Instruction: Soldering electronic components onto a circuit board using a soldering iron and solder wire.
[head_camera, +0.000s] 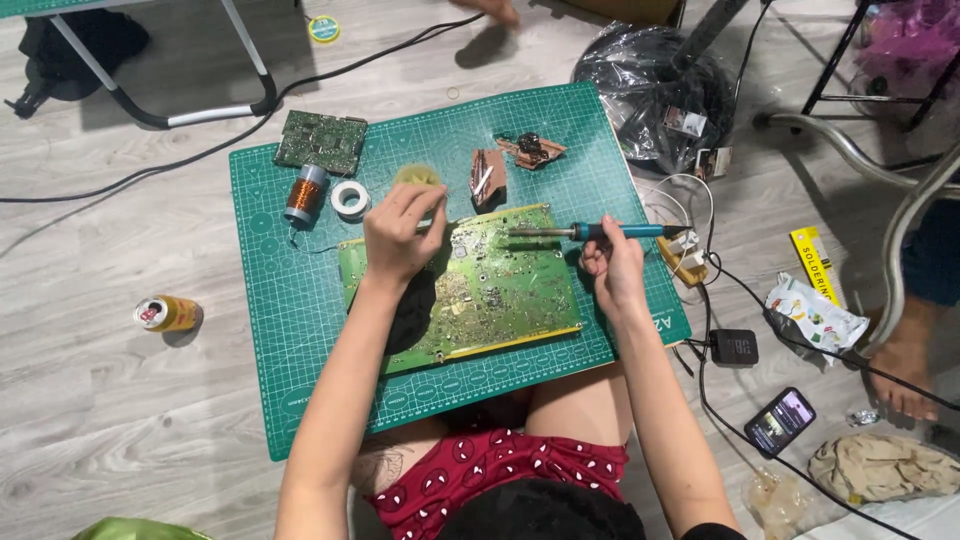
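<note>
A blue soldering iron (600, 231) is grasped by the right hand (612, 268) over the green circuit board (470, 285); solder wire is pinched by the left hand (400, 232) near the mat's (290, 330) middle.

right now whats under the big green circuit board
The big green circuit board lies on the green cutting mat, with something dark under its left part. What that is, the board and left forearm hide.

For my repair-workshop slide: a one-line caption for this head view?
Right hand holds a soldering iron over a green circuit board; left hand rests at its edge.
</note>
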